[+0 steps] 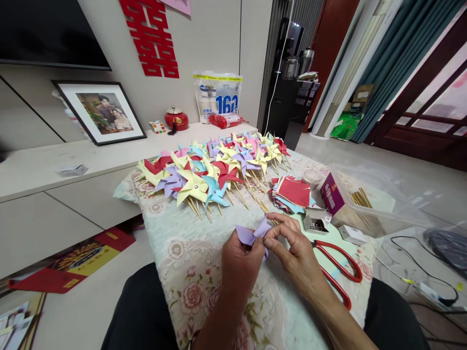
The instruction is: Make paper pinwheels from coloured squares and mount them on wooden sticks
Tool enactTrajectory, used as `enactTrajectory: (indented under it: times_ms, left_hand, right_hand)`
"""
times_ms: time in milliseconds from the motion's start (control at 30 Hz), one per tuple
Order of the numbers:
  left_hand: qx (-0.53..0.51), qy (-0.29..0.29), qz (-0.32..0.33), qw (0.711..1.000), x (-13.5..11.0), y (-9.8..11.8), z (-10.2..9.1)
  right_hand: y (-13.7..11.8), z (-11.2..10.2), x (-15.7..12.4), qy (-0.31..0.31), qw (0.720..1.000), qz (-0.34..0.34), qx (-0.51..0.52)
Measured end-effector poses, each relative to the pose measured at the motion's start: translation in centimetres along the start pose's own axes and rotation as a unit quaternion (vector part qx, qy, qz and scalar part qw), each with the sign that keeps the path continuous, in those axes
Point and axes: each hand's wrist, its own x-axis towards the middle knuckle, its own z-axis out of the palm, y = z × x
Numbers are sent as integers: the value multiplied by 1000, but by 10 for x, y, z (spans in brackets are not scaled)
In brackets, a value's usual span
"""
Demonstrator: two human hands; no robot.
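Note:
A purple paper pinwheel (245, 235), its blades partly folded in, is held over the front of the table between both hands. My left hand (241, 262) grips its left side with closed fingers. Thumb and index finger of my right hand (292, 245) pinch near its centre; whether a pin is between them I cannot tell. Right beside that hand lie red-handled scissors (341, 262), their blades mostly hidden, on pale green paper (333, 234). Just behind are an open small box of metal pins (316, 225) and a stack of coloured paper squares (294, 192).
Many pinwheels on sticks (197, 187) cover the table's far side. A clear plastic tub (386, 214) holding wooden sticks (360, 197) stands at the right, near a small white box (352, 235). Cables and a power strip (434, 296) lie on the floor to the right.

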Motion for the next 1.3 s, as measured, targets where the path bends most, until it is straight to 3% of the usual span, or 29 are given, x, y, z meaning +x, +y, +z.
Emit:
enactTrajectory:
  times_ms: [333,667,933,1300]
  left_hand:
    - [-34,2,-30,999,-1,1,1]
    - [-105,-35,-68,992,-1,2,4]
    - [-126,-33,-81,988,1,-9,6]
    - [-108,-2,-91,990,2,-4,8]
  right_hand:
    - [-1,4,-2,18,998,4,53]
    - [2,7,-1,5,966,109,236]
    - [4,9,-1,17,965,133,225]
    - [12,13,-2,24,967,136,216]
